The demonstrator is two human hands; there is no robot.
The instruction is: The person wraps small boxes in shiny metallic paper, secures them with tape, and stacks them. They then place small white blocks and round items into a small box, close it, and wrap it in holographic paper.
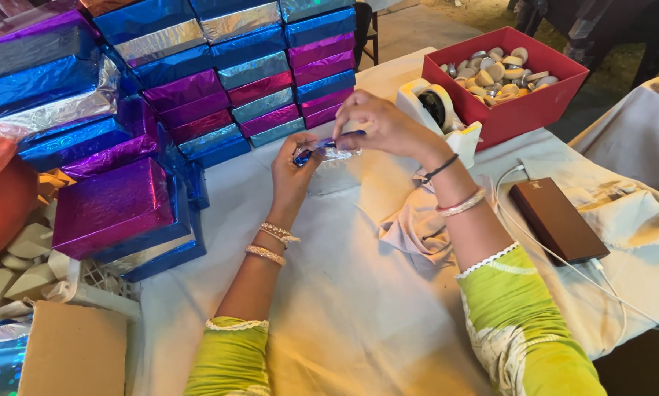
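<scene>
At the left we see wrapped boxes stacked in blue, purple and silver foil; our left hand pinches one end of a small foil-wrapped piece whose long axis runs left to right between both hands, our right hand gripping its other end from above; further right stand a white tape dispenser and a red tray of small round pieces

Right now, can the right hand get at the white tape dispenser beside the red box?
Probably yes: the right hand is close to the white tape dispenser, with nothing between them, though its fingers pinch the small blue foil-wrapped piece.
</scene>
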